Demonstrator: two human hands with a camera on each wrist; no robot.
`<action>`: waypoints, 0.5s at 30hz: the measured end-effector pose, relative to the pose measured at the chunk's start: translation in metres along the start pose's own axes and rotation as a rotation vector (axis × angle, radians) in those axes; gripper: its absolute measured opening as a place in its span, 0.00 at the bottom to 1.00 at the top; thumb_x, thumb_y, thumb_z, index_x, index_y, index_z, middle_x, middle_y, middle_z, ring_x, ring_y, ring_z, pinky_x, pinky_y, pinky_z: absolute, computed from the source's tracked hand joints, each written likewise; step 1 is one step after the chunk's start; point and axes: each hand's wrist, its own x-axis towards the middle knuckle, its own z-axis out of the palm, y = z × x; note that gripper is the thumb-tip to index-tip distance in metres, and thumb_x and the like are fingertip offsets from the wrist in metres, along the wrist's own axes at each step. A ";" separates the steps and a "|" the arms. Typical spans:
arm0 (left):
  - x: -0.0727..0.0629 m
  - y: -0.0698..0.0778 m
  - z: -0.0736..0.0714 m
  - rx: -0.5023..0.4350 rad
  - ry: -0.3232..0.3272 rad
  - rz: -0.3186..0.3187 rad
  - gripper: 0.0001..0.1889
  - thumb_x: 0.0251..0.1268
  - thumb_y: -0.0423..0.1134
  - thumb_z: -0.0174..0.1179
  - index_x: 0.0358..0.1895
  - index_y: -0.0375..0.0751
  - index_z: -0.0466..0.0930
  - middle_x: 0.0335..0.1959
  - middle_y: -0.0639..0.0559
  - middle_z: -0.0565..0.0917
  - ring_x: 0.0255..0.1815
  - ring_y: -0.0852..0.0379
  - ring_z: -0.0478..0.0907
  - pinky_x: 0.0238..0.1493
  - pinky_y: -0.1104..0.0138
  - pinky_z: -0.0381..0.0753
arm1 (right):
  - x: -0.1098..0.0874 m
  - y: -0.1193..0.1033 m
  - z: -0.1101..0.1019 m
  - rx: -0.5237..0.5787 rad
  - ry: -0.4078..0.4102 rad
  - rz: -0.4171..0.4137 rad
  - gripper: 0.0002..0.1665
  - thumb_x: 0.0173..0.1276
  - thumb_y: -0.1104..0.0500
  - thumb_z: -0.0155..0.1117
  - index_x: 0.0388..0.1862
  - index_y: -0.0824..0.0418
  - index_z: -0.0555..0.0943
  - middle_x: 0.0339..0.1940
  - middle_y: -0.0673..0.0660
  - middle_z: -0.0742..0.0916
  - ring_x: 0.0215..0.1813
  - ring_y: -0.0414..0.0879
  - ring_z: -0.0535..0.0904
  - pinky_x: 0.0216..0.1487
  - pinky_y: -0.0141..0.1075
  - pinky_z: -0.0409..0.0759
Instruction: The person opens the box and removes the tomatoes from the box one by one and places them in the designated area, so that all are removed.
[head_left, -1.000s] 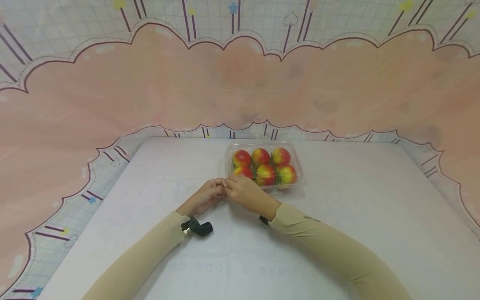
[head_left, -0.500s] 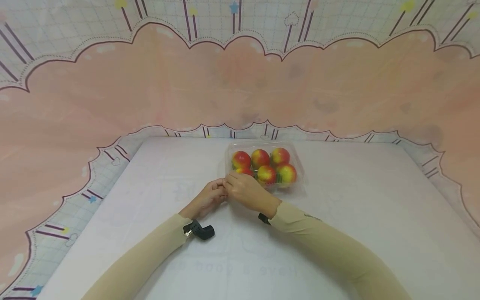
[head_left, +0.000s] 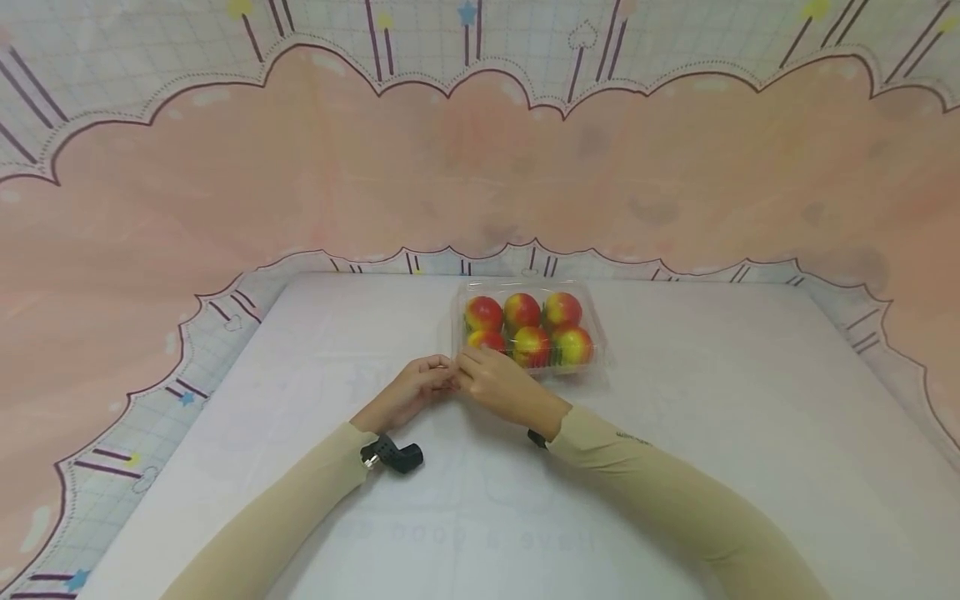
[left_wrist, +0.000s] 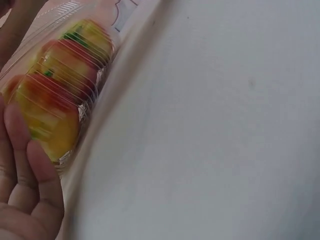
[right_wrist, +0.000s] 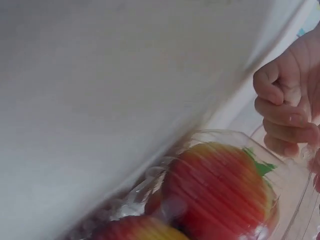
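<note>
A clear plastic fruit box (head_left: 597,333) sits at the back middle of the table, filled with several round red-and-yellow fruits (head_left: 532,347). At its front left corner my two hands meet. My left hand (head_left: 407,392) comes from the left, its fingertips pinching the corner edge of the box. From the right, my right hand (head_left: 510,387) pinches the same edge, its fingers bent and covering part of a front fruit. The right wrist view shows the left hand's curled fingers (right_wrist: 285,120) beside the clear corner and a fruit with a green leaf (right_wrist: 215,190). The fingertips' exact contact is partly hidden.
A white cloth with faint printed letters covers the table (head_left: 465,500). Behind and at the sides hangs a patterned backdrop (head_left: 480,175) with pink cloud shapes. Black wrist cameras (head_left: 393,456) are strapped by the beige sleeves (head_left: 660,483).
Both hands stay at the box's front left corner. My left wrist has shifted slightly left and my right wrist slightly right. The fruits sit nearly where they were.
</note>
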 end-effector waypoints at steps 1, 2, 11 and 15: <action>0.000 0.001 -0.001 0.009 0.007 -0.009 0.13 0.69 0.30 0.42 0.33 0.48 0.74 0.29 0.61 0.80 0.36 0.65 0.77 0.47 0.73 0.78 | -0.001 0.000 0.000 -0.007 -0.007 -0.001 0.07 0.62 0.61 0.65 0.39 0.59 0.85 0.34 0.51 0.82 0.41 0.42 0.77 0.46 0.28 0.80; -0.001 0.002 -0.001 0.021 0.015 -0.018 0.12 0.70 0.30 0.42 0.33 0.48 0.74 0.29 0.60 0.80 0.37 0.64 0.78 0.47 0.73 0.78 | -0.002 0.000 0.001 -0.012 -0.012 -0.003 0.08 0.62 0.61 0.65 0.40 0.59 0.85 0.35 0.51 0.82 0.42 0.43 0.78 0.48 0.28 0.81; -0.005 0.013 -0.001 0.086 0.064 -0.031 0.06 0.68 0.31 0.47 0.37 0.44 0.73 0.30 0.60 0.81 0.37 0.64 0.79 0.45 0.72 0.80 | -0.011 0.003 0.001 -0.015 -0.010 0.026 0.11 0.60 0.62 0.66 0.43 0.58 0.85 0.40 0.52 0.86 0.48 0.44 0.82 0.53 0.32 0.81; -0.006 0.016 -0.001 0.156 0.100 -0.032 0.06 0.67 0.31 0.48 0.44 0.35 0.72 0.31 0.59 0.82 0.37 0.65 0.80 0.46 0.71 0.81 | -0.015 0.006 0.001 0.003 0.001 0.033 0.11 0.59 0.62 0.67 0.43 0.58 0.84 0.39 0.52 0.85 0.47 0.45 0.82 0.49 0.32 0.82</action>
